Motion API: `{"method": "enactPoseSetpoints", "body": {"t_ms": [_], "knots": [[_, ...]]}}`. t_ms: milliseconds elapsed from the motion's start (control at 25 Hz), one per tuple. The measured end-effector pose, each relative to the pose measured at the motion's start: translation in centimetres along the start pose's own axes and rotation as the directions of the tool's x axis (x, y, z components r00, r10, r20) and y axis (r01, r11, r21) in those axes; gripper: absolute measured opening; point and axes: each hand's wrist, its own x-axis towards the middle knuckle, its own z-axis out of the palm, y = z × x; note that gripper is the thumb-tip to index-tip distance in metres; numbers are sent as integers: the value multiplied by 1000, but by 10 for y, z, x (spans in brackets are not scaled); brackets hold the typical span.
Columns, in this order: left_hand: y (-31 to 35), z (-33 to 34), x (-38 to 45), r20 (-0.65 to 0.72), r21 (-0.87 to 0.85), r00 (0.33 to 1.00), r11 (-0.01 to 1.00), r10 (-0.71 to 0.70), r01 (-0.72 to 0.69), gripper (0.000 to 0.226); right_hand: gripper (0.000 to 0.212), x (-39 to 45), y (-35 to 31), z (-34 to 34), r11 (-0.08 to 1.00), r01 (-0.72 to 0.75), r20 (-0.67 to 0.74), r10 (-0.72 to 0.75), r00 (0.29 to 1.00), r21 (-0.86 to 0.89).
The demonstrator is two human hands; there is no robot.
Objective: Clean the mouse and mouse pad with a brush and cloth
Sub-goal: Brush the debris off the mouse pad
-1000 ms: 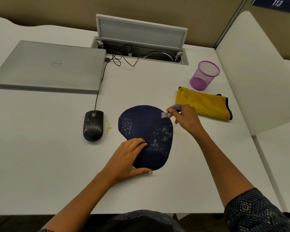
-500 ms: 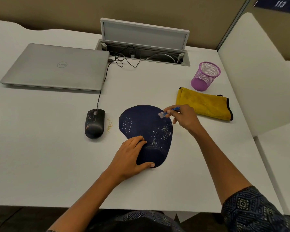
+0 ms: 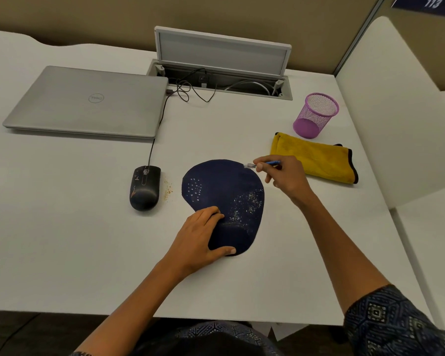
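A dark blue mouse pad (image 3: 224, 191) lies flat near the middle of the white tabletop (image 3: 62, 240). The left hand (image 3: 201, 237) rests on its near left part, fingers laid fairly straight across the fabric and the thumb stretched along the near edge, pressing rather than gripping. Pale crumbs (image 3: 247, 204) are scattered over the right part of the pad, beside those fingers, and a patch of lighter specks sits toward its left side.

The right hand (image 3: 284, 176) pinches a small blue-handled brush (image 3: 261, 164) between curled fingers and thumb; the pale bristle end sits at the far right edge of the pad. Whether the bristles touch the fabric cannot be told.

A black wired mouse (image 3: 144, 188) sits to the left of the pad, apart from it, with a few tan crumbs on the tabletop between them. Its cable runs back beside a closed silver laptop (image 3: 88, 101). A folded yellow cloth (image 3: 316, 158) lies just right of the brush hand, and a purple mesh cup (image 3: 316, 114) stands behind the cloth.
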Motion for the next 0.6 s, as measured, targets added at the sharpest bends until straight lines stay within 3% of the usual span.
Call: {"method": "enactPoseSetpoints", "body": {"t_ms": [120, 320, 600], "knots": [[0, 0, -1, 6, 1, 1000, 1000, -3, 3, 79, 15, 3, 0, 8, 1000, -18, 72, 20, 997, -23], [-2, 3, -1, -23, 5, 1000, 1000, 11, -11, 79, 13, 4, 9, -23, 942, 31, 205, 41, 978, -333], [-3, 3, -1, -20, -3, 1000, 1000, 7, -7, 80, 18, 10, -7, -8, 994, 43, 11, -42, 999, -98]]}}
